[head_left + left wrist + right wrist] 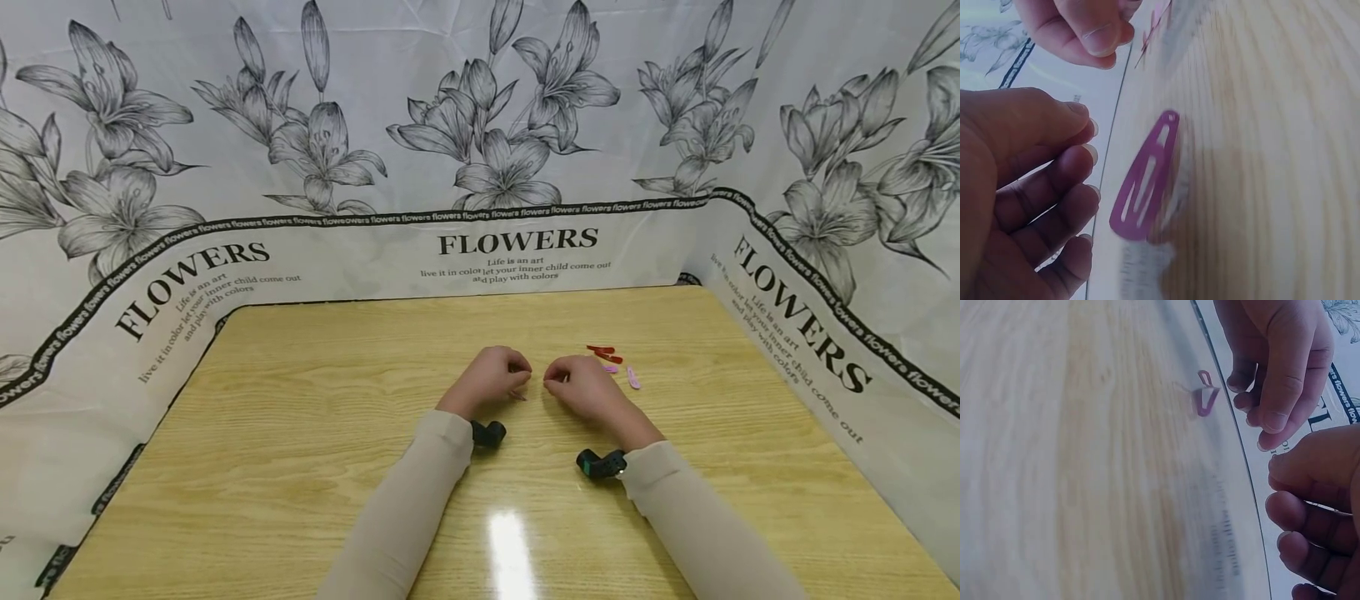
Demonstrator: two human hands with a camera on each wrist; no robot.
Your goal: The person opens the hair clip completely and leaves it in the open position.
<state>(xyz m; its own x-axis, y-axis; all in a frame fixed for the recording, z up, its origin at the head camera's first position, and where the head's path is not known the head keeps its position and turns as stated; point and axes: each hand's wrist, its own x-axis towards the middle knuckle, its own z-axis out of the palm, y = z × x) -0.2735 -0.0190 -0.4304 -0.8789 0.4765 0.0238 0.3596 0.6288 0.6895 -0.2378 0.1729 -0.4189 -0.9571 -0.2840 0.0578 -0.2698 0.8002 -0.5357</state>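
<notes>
My left hand (495,375) is raised over the middle of the table, thumb meeting forefinger, the other fingers curled. Facing it across a small gap, my right hand (581,385) has its thumb and forefinger together too. Nothing shows between either hand's fingertips. A purple-pink snap hair clip (1144,181) with a slotted body is just below the left hand, apart from its fingers; whether it touches the table I cannot tell. In the right wrist view the same hair clip (1205,403) looks bent open.
Beyond the right hand lie red hair clips (609,358) and pink hair clips (633,378), one partly hidden by that hand. The wooden table (300,433) is bordered at back and sides by white flower-printed cloth (360,258). Each wrist wears a black camera.
</notes>
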